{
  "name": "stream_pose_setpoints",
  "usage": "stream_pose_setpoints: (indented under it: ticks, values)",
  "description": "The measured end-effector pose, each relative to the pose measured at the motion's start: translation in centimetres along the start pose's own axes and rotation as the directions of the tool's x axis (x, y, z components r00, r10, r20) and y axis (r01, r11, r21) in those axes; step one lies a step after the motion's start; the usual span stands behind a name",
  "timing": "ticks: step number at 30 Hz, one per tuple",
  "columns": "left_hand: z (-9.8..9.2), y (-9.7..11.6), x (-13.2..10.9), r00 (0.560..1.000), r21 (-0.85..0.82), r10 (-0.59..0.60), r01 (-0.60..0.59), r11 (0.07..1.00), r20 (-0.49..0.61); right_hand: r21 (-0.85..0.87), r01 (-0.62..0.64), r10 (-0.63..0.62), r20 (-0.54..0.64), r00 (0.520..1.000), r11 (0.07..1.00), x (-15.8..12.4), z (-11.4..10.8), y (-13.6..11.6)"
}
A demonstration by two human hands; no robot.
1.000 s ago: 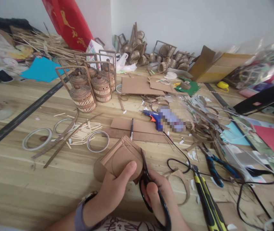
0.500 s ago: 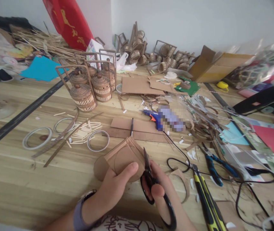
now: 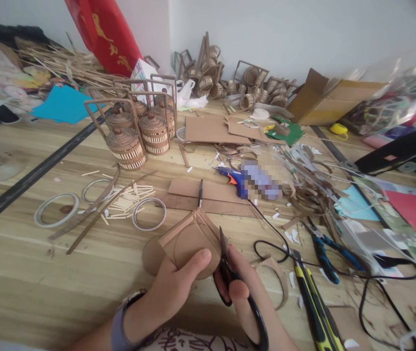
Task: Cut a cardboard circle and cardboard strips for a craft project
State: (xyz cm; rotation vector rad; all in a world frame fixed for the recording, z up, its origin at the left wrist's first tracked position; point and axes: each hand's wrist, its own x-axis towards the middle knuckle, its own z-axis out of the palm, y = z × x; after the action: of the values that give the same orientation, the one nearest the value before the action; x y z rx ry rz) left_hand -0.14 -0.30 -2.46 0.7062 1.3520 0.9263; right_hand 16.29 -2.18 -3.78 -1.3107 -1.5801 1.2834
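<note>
No text can be read with certainty. At 11 o'clock, the red hanging cloth (image 3: 105, 34) bears gold marks too skewed to make out. The white carton (image 3: 139, 73) just beside it carries small, illegible print. At centre, the glue gun (image 3: 234, 178) has a blurred label. At 6 o'clock, the patterned cloth (image 3: 186, 340) shows dark, unreadable strokes.

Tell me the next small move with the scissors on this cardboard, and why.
Probably rotate the cardboard piece with the left hand and snip with the scissors in the right hand: the blades sit at its right edge on the drawn circle, and corners outside the line are uncut.
</note>
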Motion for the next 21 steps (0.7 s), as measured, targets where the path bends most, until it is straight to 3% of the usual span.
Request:
stream_pose_setpoints:
  ticks: [8, 21]
  values:
    - [0.3, 1.4, -0.4, 1.0, 0.056, -0.005, 0.003, 0.998, 0.029, -0.029, -0.002, 0.002, -0.005, 1.0, 1.0, 0.0, 0.0, 0.1]
    - [-0.2, -0.1, -0.2, 1.0, 0.033, -0.006, 0.005, 0.999, 0.014, -0.016, -0.013, 0.013, 0.009, 1.0, 1.0, -0.2, -0.2, 0.1]
